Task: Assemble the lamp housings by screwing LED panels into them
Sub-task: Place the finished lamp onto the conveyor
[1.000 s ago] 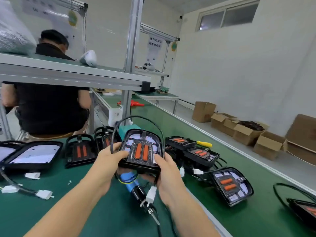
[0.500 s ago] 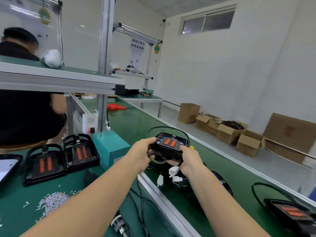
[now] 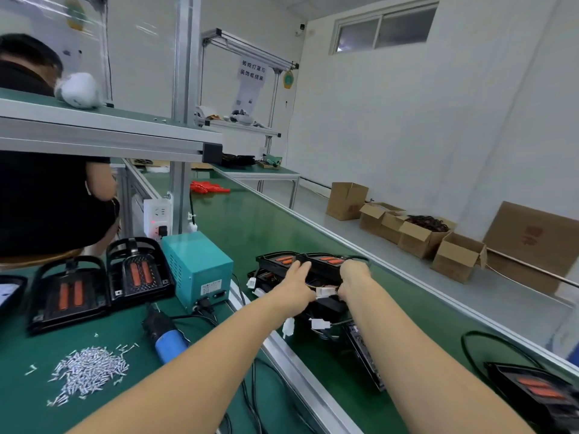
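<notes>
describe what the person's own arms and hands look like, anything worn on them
Both forearms are bare as far as the frame shows: no sleeves in view. The left hand and right hand wear no gloves. No watch, bracelet or wrist strap shows at either wrist, and no ring can be made out, though the fingers are partly hidden and slightly blurred. No markings or cables are attached to the arms.

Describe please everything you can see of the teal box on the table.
The teal box is a small rectangular case that looks like painted metal. It has vent slots on its left side and a white label with a switch low on its front. It stands upright on the green table, right of two black lamp housings. A black cable plugs into its front.
</notes>
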`<act>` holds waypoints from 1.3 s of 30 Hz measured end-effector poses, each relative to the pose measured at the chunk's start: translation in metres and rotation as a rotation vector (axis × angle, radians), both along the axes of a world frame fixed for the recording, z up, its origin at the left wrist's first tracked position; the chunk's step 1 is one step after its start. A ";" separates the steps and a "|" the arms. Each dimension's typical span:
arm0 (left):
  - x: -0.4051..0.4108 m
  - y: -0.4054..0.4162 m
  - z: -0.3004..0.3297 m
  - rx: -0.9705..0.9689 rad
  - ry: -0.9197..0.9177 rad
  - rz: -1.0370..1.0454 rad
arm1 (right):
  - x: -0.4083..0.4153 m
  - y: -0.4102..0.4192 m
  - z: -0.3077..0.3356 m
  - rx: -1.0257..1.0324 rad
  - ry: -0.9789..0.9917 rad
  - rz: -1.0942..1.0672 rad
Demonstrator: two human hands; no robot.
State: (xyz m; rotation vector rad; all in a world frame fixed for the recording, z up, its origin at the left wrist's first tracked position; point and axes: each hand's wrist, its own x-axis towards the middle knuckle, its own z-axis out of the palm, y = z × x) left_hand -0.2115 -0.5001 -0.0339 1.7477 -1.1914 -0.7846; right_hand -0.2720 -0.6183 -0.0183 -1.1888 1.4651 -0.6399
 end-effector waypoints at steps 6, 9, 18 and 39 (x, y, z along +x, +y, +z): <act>-0.006 -0.004 -0.004 0.017 -0.238 -0.098 | -0.005 -0.008 0.001 -0.296 0.515 0.174; -0.008 -0.005 -0.007 0.035 -0.269 -0.118 | -0.007 -0.006 0.005 -0.057 -0.183 -0.010; -0.010 0.003 -0.011 0.085 -0.303 -0.138 | -0.009 0.002 -0.009 -0.462 0.742 0.183; 0.028 0.048 -0.010 0.338 -0.565 -0.018 | 0.017 0.050 0.004 -0.794 0.841 0.478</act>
